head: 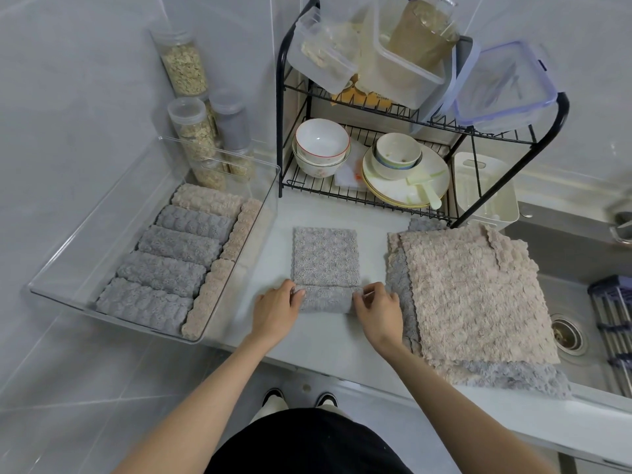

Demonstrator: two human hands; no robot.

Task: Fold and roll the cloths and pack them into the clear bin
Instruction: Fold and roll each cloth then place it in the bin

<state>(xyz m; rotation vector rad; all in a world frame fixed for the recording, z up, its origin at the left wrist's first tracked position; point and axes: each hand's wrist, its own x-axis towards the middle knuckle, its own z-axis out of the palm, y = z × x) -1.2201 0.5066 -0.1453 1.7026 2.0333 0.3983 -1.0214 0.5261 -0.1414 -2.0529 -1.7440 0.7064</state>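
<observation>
Under the beige fluffy top cloth (475, 289), grey fluffy cloths (513, 376) show only edges; their number cannot be told. The rolled near end of the folded grey cloth strip (326, 258) hides its inner turns. The steel sink (561, 248) and its tap (620, 227) are cut by the right edge. Print on the orange packet (362, 97) is too small to read.

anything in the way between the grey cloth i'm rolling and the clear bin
Nothing visible: the counter strip between the grey cloth and the clear bin is bare. Only the bin's own side wall stands between.
</observation>
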